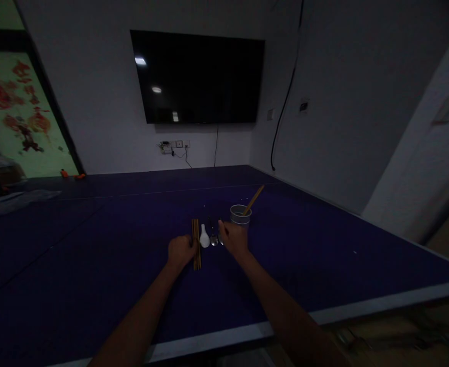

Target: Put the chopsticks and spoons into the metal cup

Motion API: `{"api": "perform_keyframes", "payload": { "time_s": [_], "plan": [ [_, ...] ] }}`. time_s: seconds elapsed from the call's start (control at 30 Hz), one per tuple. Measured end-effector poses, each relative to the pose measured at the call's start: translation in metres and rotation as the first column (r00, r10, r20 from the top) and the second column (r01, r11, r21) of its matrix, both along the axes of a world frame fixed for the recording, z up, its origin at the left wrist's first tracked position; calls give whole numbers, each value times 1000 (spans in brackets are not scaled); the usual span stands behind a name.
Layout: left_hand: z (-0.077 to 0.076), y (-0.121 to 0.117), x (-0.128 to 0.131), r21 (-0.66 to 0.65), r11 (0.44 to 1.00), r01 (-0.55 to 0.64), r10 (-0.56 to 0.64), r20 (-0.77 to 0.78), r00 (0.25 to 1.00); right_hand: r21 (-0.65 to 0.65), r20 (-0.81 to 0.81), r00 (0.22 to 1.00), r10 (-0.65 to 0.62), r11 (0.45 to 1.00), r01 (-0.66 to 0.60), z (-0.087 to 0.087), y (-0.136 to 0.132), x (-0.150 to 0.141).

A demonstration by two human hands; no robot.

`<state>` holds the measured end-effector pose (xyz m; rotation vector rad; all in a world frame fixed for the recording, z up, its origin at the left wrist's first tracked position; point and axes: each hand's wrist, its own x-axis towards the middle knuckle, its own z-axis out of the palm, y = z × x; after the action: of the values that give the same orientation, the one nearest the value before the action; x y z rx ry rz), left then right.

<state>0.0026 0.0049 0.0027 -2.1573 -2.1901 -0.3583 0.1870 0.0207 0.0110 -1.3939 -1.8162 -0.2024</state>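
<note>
My left hand (180,251) rests on the purple table, fingers curled in, its thumb side against a row of several brown chopsticks (197,260). Just right of the chopsticks lies a white soup spoon (204,239), bowl toward me. Beside it is a metal spoon (214,240) with a dark handle. A second metal spoon (220,239) is partly covered by my right hand (235,237), which is closed at its handle. Behind that hand stands a pale cup (240,216), its lower part hidden, with a wooden stick (254,200) leaning out to the right.
The purple tabletop (304,255) has a white edge (217,336) nearest me. Clear plastic wrapping (18,201) lies at the far left, with small orange objects (71,175) near the doorway. A television (201,76) hangs on the wall above sockets (174,144) and loose cables.
</note>
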Motion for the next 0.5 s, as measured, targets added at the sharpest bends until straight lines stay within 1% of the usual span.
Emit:
{"api": "perform_keyframes", "payload": {
  "time_s": [0.07,0.17,0.33,0.5],
  "plan": [
    [1,0,1,-5,1000,3,-3,4,1000,-43,97,994,43,998,-39,-3,-2,-8],
    [1,-1,1,-13,1000,8,-8,-5,1000,-88,159,985,66,995,-53,-4,-3,-13],
    [0,-1,0,-27,999,43,-44,-43,998,-150,186,981,52,988,-23,-3,-4,-14],
    [1,-1,1,-42,998,45,-47,-32,998,-175,183,980,79,984,-47,-5,-3,-16]
  ]
}}
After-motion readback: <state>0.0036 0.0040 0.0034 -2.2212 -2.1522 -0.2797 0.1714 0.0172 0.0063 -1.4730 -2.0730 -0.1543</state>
